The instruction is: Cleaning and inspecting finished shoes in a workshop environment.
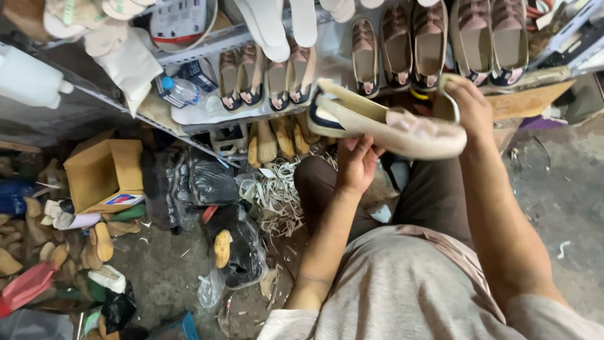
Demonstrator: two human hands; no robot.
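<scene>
I hold a cream slip-on shoe with a dark blue inner lining and a pale pink bow on its toe [384, 126] out in front of me, lying on its side above my knees. My right hand [469, 104] is closed on the shoe's right end, fingers curled over the edge. My left hand [357, 165] is under the shoe near its middle, fingers bent up against its lower side, so both hands grip the one shoe.

Beyond it, far from me, a grey metal shelf [207, 47] carries a row of pink-strapped shoes with tan insoles and dark toes [402, 47], set upright with their toes down. More of the same stand further left on the shelf [264, 75]. A clear plastic water bottle with a blue cap [179, 91] lies on its side at the shelf's left end. White shoe soles [283, 22] hang near the top edge of the view.

Under the shelf, wooden shoe lasts [270, 141] stand together, and just near of them is a tangle of pale offcut strips [277, 195]. To the left on the floor sits an open brown cardboard box [104, 173], with black plastic bags [189, 182] beside it. A yellow sole [221, 247] rests on another black bag nearer to me. Loose soles and scraps lie at the far left.
</scene>
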